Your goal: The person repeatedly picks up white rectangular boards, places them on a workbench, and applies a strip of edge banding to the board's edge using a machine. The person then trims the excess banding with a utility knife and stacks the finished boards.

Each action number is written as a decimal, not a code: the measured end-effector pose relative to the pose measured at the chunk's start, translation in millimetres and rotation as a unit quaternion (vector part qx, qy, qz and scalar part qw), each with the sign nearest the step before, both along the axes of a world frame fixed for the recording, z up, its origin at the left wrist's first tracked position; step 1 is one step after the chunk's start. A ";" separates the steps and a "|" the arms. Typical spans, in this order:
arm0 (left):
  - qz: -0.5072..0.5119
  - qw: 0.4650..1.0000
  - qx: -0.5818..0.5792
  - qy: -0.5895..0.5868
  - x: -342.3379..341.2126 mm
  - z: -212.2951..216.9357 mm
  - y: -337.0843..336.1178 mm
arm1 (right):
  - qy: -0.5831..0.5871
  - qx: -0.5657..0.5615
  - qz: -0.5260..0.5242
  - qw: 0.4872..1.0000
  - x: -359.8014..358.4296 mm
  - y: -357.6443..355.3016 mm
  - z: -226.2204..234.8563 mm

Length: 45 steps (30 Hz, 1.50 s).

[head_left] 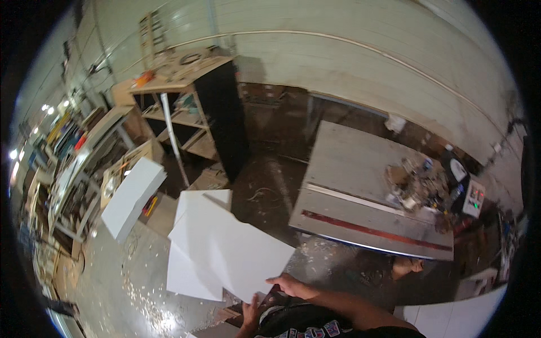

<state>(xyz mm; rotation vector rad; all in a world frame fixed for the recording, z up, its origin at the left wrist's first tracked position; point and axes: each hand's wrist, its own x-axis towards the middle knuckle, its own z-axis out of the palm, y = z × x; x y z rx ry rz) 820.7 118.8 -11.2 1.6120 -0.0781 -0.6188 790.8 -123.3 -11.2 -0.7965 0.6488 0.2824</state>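
A flat white panel (245,253) is in front of me, tilted over another white panel (191,276). At its near right edge, my right hand (287,284) grips it with the thumb on top and the other fingers underneath. My left hand (251,311) holds the same panel by its near corner, thumb up, with its other fingers mostly hidden. To the left stands a stack of white panels (132,197), beside some small yellow and red items.
A table saw (360,163) with a red strip stands to the right, a heap of scraps (414,183) and a control box (474,198) at its far end. A wooden shelf unit (211,112) rises ahead. White boards (451,318) lie low right. Chips litter the floor (135,287).
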 end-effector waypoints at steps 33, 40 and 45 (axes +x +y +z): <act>-0.254 0.904 -0.137 0.314 -6.1 21.5 -509.4 | -0.021 -0.091 -0.541 0.836 -331.5 -349.2 -4.1; -0.607 0.776 0.125 0.118 7.8 39.6 -520.8 | 0.083 -0.036 -0.548 0.832 -338.2 -346.3 -12.9; -0.634 0.760 0.118 0.078 18.1 58.9 -543.1 | 0.132 -0.057 -0.529 0.836 -302.5 -318.7 -34.0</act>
